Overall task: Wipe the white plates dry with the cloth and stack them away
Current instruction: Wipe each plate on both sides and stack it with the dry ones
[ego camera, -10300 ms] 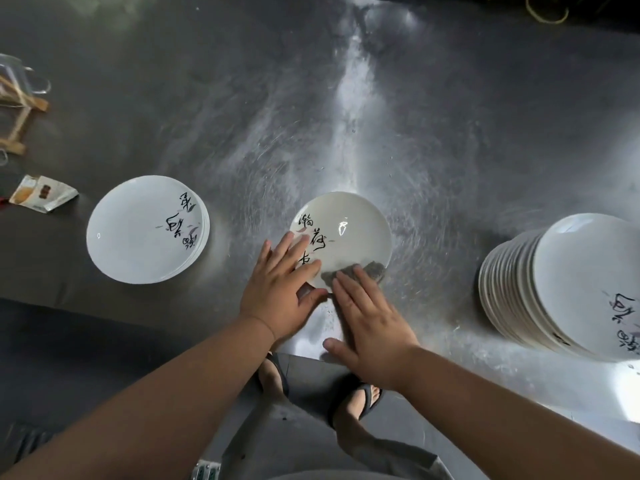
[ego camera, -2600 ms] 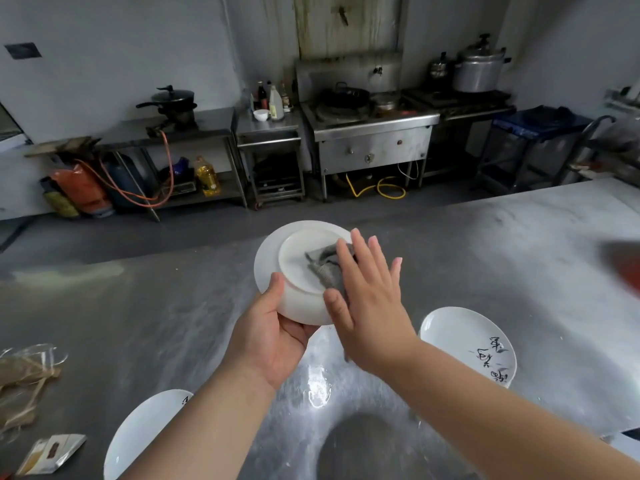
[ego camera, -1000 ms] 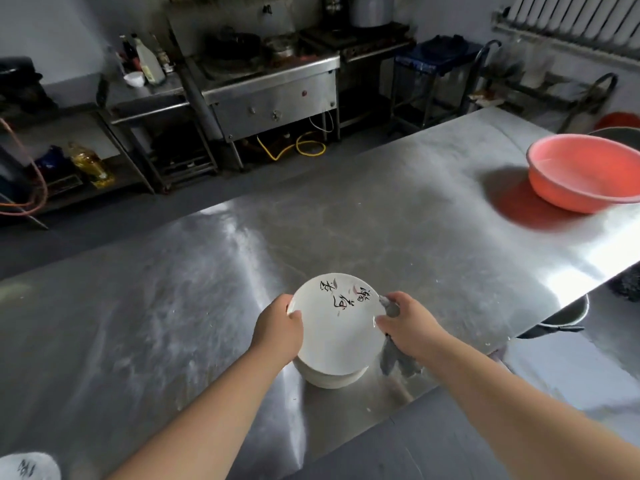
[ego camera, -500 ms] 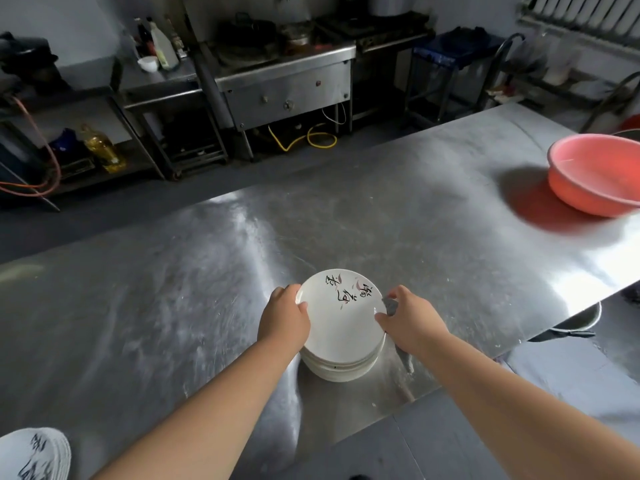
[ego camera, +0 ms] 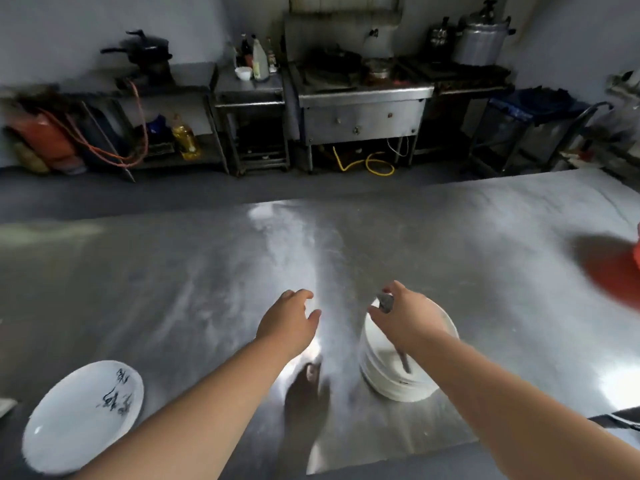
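Note:
A stack of white plates (ego camera: 398, 379) stands on the steel table (ego camera: 207, 271), near its front edge at centre right. My right hand (ego camera: 405, 317) hovers over that stack and pinches a grey cloth (ego camera: 385, 301) between thumb and fingers. My left hand (ego camera: 292, 318) is in the air to the left of the stack, fingers relaxed, holding nothing. At the lower left sits another white plate (ego camera: 83, 417) with black writing on it; whether more plates lie under it I cannot tell.
A red basin (ego camera: 620, 268) is blurred at the table's right edge. Beyond the table are a dark floor, a steel stove unit (ego camera: 360, 109), shelves with bottles, and a pressure cooker (ego camera: 481, 36). A dark utensil pokes in at the lower right corner.
Both hands have let go of the plate, which now lies on the right stack, and lifted away. The view has swung left, so the left-hand plate is back in sight.

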